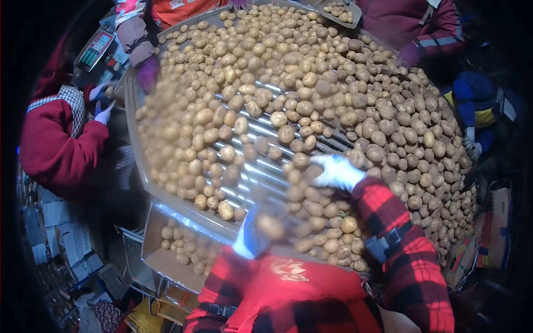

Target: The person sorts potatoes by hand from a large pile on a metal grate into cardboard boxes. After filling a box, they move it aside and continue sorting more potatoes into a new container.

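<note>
Potatoes [388,127] cover a large table, with bare metal slats [258,166] showing at its middle. My left hand [251,230], in a white and blue glove, is at the table's near edge. A potato [271,226] lies against its fingers, blurred, so the grip is unclear. To the right, my right hand [337,172], in a white glove, reaches over the potatoes beside the slats. Its fingers point left and touch a brownish potato [312,173]; whether they close on it is hidden by blur.
A cardboard box [152,244] holding potatoes stands below the table's near left edge. A person in a dark red top [69,144] is at the left. Purple-gloved hands [147,75] [411,54] of other people rest by the far edge. A scale [97,50] stands at the upper left.
</note>
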Available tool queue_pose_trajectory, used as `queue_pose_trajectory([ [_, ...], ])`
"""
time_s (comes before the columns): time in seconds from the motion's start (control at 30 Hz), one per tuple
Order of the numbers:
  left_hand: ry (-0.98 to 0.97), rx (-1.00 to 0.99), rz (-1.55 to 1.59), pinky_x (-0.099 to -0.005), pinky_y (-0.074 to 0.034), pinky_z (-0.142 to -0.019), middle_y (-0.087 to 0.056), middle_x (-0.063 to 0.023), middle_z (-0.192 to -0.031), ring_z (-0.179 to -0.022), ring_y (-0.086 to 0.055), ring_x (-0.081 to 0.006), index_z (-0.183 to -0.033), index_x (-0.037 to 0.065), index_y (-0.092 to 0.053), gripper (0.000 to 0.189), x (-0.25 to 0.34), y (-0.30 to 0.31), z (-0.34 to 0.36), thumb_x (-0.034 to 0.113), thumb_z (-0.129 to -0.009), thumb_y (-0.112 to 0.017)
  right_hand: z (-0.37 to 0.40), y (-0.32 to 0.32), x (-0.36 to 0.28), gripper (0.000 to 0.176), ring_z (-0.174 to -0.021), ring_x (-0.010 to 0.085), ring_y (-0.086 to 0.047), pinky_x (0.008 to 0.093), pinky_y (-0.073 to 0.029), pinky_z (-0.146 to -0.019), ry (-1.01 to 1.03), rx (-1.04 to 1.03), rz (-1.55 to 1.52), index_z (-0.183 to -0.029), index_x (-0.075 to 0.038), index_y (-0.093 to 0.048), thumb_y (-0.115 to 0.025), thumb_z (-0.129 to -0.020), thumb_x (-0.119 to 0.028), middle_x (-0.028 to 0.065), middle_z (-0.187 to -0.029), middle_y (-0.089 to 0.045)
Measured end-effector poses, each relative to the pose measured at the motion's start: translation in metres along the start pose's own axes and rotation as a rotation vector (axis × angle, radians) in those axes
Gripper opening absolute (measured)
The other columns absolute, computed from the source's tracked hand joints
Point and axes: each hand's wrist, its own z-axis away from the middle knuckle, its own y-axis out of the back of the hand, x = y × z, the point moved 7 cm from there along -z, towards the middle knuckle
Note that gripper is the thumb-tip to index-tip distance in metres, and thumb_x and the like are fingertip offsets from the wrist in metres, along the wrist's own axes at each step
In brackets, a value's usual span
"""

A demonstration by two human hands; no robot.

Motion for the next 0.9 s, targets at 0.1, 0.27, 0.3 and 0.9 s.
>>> queue_pose_trajectory([
  [0.1,0.210,-0.098,0.537,-0.0434,-0.049,-0.099,-0.063,-0.0122,-0.116,-0.112,-0.061,-0.0280,-0.107,0.006,-0.061,0.032,0.017,-0.031,0.009,0.035,-0.105,-0.047,0.025,-0.037,-0.014,0.063,-0.117,0.0388,-0.060,0.0462,-0.049,-0.098,0.117,0.164,-0.119,-0.138,-0.017,-0.056,-0.066,-0.080,-0.040,0.0196,-0.128,-0.062],
  [0.27,0.240,-0.053,0.520,-0.0401,-0.049,-0.094,-0.060,-0.0114,-0.121,-0.107,-0.059,-0.0251,-0.112,0.006,-0.060,0.032,0.001,-0.020,0.006,0.034,-0.106,-0.045,0.034,-0.053,-0.048,0.068,-0.121,0.0376,-0.057,0.0457,-0.048,-0.100,0.278,0.147,0.032,-0.143,-0.019,-0.053,-0.070,-0.079,-0.035,0.0171,-0.134,-0.058],
  [0.3,0.273,-0.018,0.523,-0.0400,-0.049,-0.092,-0.061,-0.0116,-0.121,-0.104,-0.059,-0.0242,-0.114,0.005,-0.060,0.034,0.002,-0.021,0.010,0.034,-0.106,-0.045,0.033,-0.049,-0.045,0.068,-0.121,0.0376,-0.057,0.0457,-0.048,-0.100,0.278,0.147,0.030,-0.143,-0.019,-0.053,-0.070,-0.079,-0.035,0.0171,-0.134,-0.058],
  [0.9,0.232,-0.076,0.587,-0.0402,-0.053,-0.088,-0.064,-0.0155,-0.125,-0.100,-0.063,-0.0254,-0.135,-0.001,-0.053,0.045,0.020,-0.030,0.020,0.031,-0.104,-0.049,-0.043,0.123,0.059,0.040,-0.072,0.0142,-0.058,0.0327,-0.050,-0.064,-0.227,-0.297,-0.189,-0.112,-0.012,-0.076,-0.079,-0.078,-0.033,0.0037,-0.088,-0.072],
])
